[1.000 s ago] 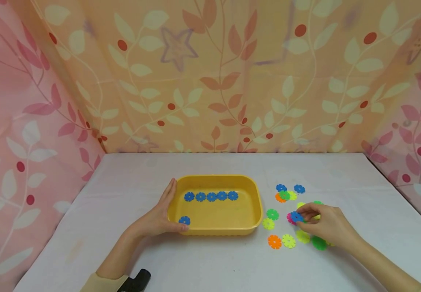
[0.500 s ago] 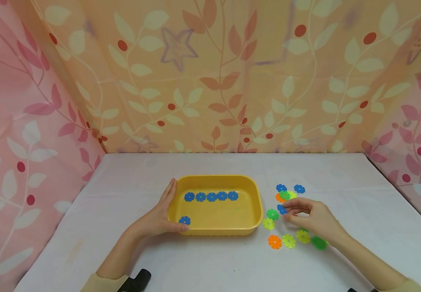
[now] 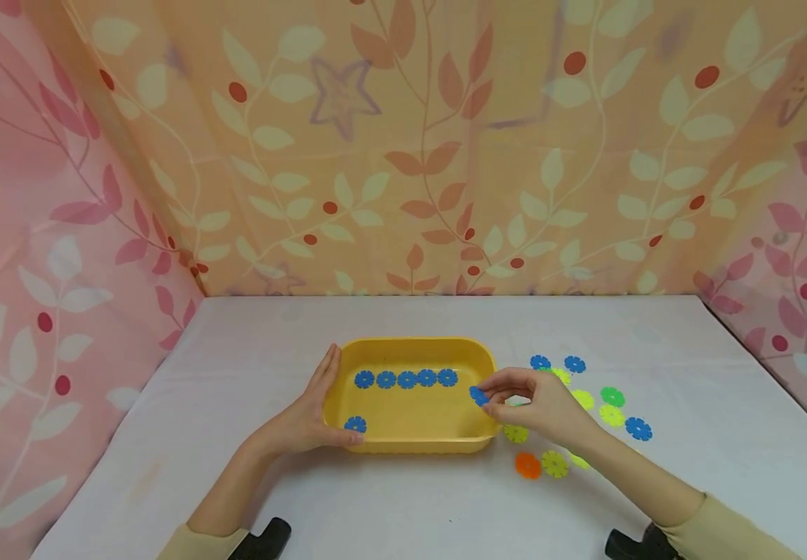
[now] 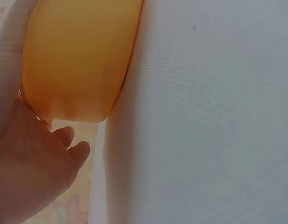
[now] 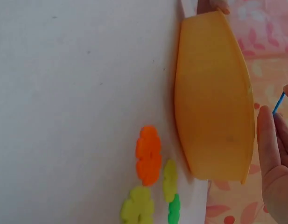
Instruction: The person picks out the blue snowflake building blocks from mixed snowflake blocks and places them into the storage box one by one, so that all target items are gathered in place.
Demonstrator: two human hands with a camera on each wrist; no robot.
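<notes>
A shallow yellow plastic tray [image 3: 410, 446] stands on the white cloth. Several blue notched snowflake discs [image 3: 386, 379] form a row along its far side, and one blue disc [image 3: 355, 424] lies near the front left corner. My left hand [image 3: 298, 416] holds the tray's left end, thumb at the front rim and fingers along the side. Over the tray's right part, my right hand [image 3: 539, 400] pinches a blue snowflake disc [image 3: 478, 396] between thumb and fingers. From the right wrist, that disc [image 5: 278, 103] appears edge-on, above the tray's rim.
Loose discs lie right of the tray: an orange disc [image 3: 528, 466], yellow discs [image 3: 554, 464], a green disc [image 3: 613, 397] and blue discs [image 3: 638, 428], some partly behind my right hand. Patterned curtains [image 3: 403, 155] border the white table [image 3: 403, 505] at back and sides.
My right hand has carried the blue disc left from the loose discs to above the tray's right part. Another blue disc on the right has come into sight. The left hand stays on the tray.
</notes>
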